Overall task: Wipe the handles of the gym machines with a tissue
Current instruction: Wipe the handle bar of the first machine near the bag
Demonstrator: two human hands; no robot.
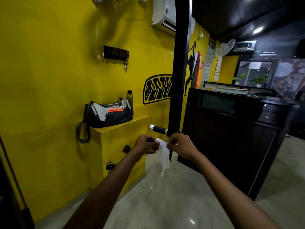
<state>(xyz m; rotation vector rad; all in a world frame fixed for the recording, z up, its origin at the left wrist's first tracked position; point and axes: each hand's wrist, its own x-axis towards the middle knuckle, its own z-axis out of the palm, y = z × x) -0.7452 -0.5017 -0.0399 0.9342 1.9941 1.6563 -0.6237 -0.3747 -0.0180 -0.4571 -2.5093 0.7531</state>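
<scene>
Both arms extended forward at waist level. Left hand (145, 144) and right hand (179, 144) each pinch the top edge of a white tissue (163, 152) between curled fingers; the tissue is stretched between the two grips and its lower part hangs loose below them. Handle (158, 128), black with a chrome end cap, projects to the left from a black upright post (180, 71), just above and behind the hands; tissue not touching it. Yellow wall (49, 80) at left. Yellow ledge (118, 125) carries a grey-and-black gym bag (107, 113) with an orange stripe; a dark bottle (129, 98) stands behind the bag. Dark reception table (231, 129) at right. Pale tiled floor (165, 204) below.
</scene>
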